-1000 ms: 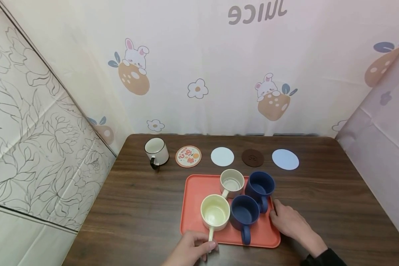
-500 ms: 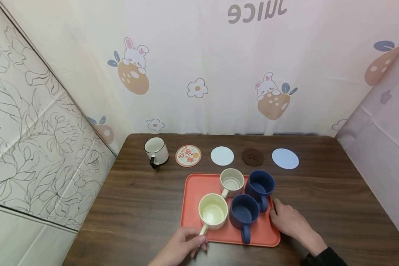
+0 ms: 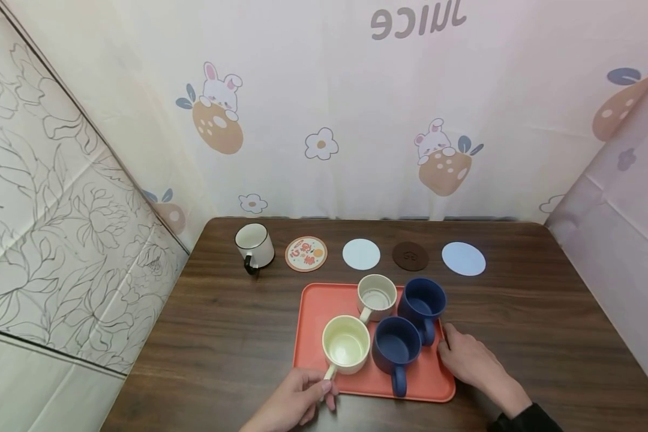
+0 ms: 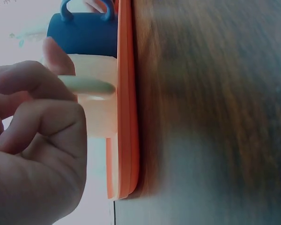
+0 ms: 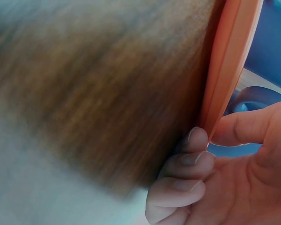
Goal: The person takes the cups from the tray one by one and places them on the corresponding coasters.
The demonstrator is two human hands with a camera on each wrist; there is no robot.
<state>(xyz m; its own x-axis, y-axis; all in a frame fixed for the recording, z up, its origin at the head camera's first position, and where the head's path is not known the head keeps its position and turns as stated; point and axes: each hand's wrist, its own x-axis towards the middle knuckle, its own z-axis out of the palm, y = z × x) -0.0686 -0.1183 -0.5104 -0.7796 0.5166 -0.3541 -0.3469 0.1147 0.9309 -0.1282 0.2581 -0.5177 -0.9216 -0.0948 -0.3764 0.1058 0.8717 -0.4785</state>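
Observation:
My left hand (image 3: 297, 399) pinches the handle of a pale yellow mug (image 3: 346, 345), which stands upright at the front of a coral-red tray (image 3: 314, 324). The left wrist view shows that handle (image 4: 91, 86) between thumb and curled fingers. On the tray's right side, my right hand (image 3: 472, 360) grips the edge; in the right wrist view its thumb lies over the rim (image 5: 229, 65) and the fingertips are underneath. Also on the tray are a front blue mug (image 3: 396, 342), a rear blue mug (image 3: 423, 297) and a cream mug (image 3: 377, 294).
Behind the tray lie a patterned coaster (image 3: 306, 254), a white coaster (image 3: 361, 254), a brown coaster (image 3: 410, 257) and a pale oval-looking coaster (image 3: 464, 258). A white mug with a black handle (image 3: 255, 246) stands at the back left of the wooden table (image 3: 221, 336). Patterned curtains border the table.
My left hand has shifted left, swinging the yellow mug's handle to point toward the lower left; the mug itself has moved slightly left. The right hand and tray have stayed put.

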